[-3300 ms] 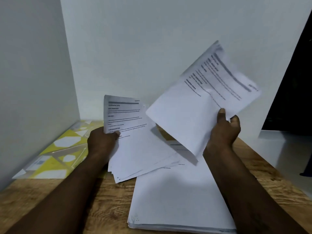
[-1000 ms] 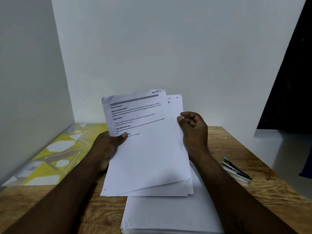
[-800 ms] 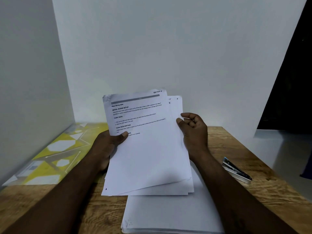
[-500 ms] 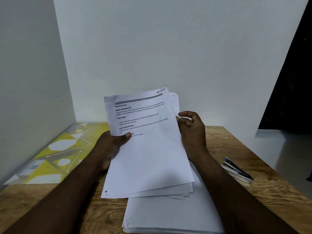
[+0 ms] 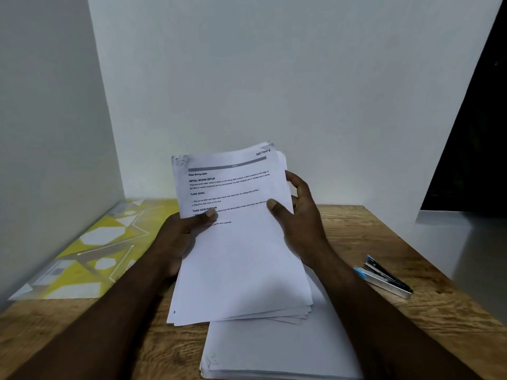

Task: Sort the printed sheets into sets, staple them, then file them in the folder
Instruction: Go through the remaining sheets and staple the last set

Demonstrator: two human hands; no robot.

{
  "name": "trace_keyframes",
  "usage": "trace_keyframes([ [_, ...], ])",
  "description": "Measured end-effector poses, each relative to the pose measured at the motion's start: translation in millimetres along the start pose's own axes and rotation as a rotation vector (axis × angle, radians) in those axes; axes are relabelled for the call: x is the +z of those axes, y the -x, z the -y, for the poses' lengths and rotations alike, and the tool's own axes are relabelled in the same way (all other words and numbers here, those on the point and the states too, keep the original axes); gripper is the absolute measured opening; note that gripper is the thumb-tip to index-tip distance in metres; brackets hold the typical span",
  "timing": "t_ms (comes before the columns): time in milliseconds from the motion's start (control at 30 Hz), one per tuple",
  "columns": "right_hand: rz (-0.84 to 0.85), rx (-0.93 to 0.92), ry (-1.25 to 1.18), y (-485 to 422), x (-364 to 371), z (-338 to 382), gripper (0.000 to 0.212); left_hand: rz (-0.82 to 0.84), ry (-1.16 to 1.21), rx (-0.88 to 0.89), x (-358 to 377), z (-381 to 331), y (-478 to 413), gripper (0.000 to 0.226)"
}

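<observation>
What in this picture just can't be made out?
Head view:
The held sheets: their count; the top page covers the rest.
Top page's small print: too small, partly under the thumbs of the left hand and right hand.
The table pile: upper part hidden under the held sheets.
The folder: contents not visible.

I read plain matt paper in the sheaf of printed sheets (image 5: 241, 264) held between the left hand (image 5: 181, 237) and the right hand (image 5: 299, 220); its top-left corner is creased. Below both hands, the stack of sheets (image 5: 274, 352) is the same dull white paper. The table (image 5: 370, 234) is wood with a clear grain and little sheen. Left of the left hand, the yellow folder (image 5: 90, 250) looks like glossy plastic. Right of the right hand, the stapler (image 5: 384, 278) is bright metal with blue plastic trim.
</observation>
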State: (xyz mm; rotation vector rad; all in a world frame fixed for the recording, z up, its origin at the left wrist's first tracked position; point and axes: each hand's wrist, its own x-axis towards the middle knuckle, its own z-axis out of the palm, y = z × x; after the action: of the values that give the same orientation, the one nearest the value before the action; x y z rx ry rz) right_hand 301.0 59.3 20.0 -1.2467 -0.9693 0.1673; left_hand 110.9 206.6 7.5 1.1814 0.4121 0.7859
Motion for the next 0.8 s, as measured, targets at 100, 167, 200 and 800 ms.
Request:
trace_keyframes([
  [100, 0.038, 0.06, -0.008, 2.0, 3.8, 0.4, 0.082, -0.016, -0.008, 0.018, 2.1, -0.5, 2.5, 0.033],
  [167, 0.048, 0.092, -0.012, 1.9, 4.1, 1.7, 0.078, -0.018, -0.004, 0.012, 1.2, 0.0, 2.0, 0.034],
  [200, 0.057, 0.09, -0.011, 1.6, 3.1, 3.2, 0.066, -0.021, -0.001, 0.007, 1.0, 0.1, 1.6, 0.035],
  [800, -0.204, 0.208, -0.011, -9.5, -5.1, 10.6, 0.05, -0.019, -0.007, 0.108, -1.4, -7.5, 5.2, 0.031],
])
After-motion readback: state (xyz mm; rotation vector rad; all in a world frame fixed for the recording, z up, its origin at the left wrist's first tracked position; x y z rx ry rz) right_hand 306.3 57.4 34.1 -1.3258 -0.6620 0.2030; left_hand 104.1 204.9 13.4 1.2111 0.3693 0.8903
